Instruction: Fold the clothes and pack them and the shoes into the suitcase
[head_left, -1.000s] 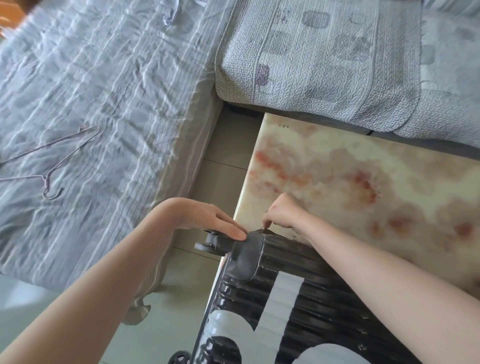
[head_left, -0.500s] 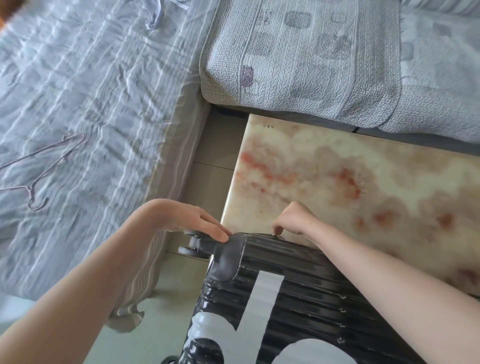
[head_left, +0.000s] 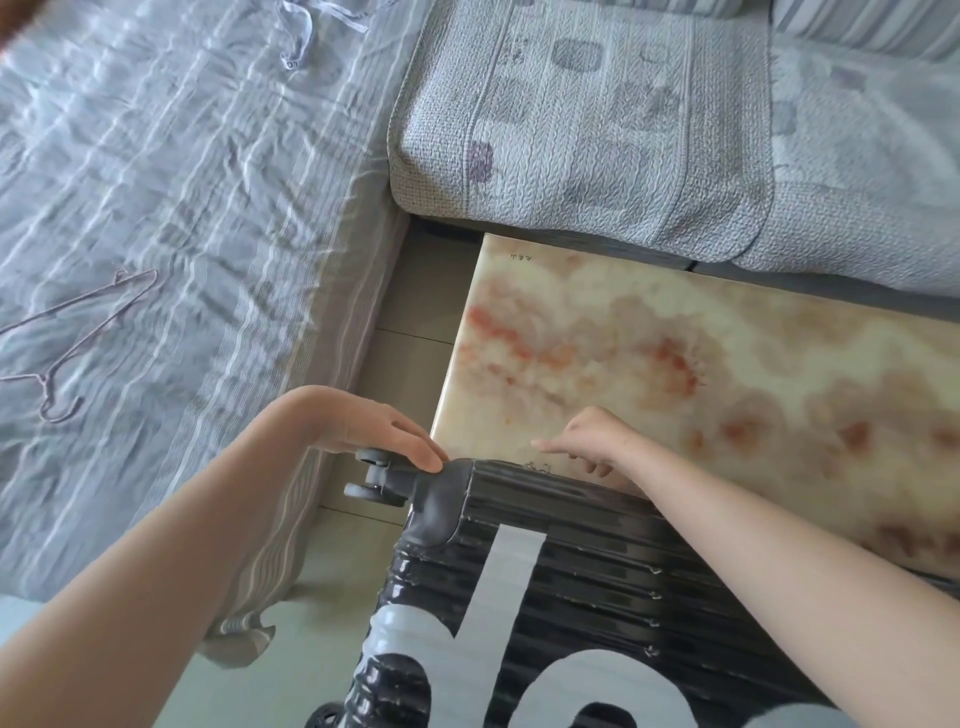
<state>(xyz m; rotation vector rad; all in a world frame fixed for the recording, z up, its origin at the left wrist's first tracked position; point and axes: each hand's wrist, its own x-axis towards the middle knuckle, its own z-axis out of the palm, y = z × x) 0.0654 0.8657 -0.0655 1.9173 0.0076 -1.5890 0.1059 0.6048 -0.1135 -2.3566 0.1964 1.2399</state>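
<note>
Your left hand lies flat with the fingers straight and together. Its fingertips rest on the grey corner cap of the suitcase, just above the twin wheel that sticks out to the left. Your right hand hovers at the suitcase's far edge with the forefinger stretched out to the left and the other fingers curled under. Whether those curled fingers pinch anything, I cannot tell. A small zip pull sits on the edge just below that forefinger.

The suitcase is black and ribbed, with a large white figure across its shell. It is closed and lies on the marbled table, with its wheeled corner reaching past the table's left edge over the tiled floor. Both forearms come in from the bottom of the view, the right one crossing over the shell.

Left of the floor gap is the bed with a striped, wrinkled sheet, and a wire hanger lies on it. Beyond the table sits a quilted grey cushion.
</note>
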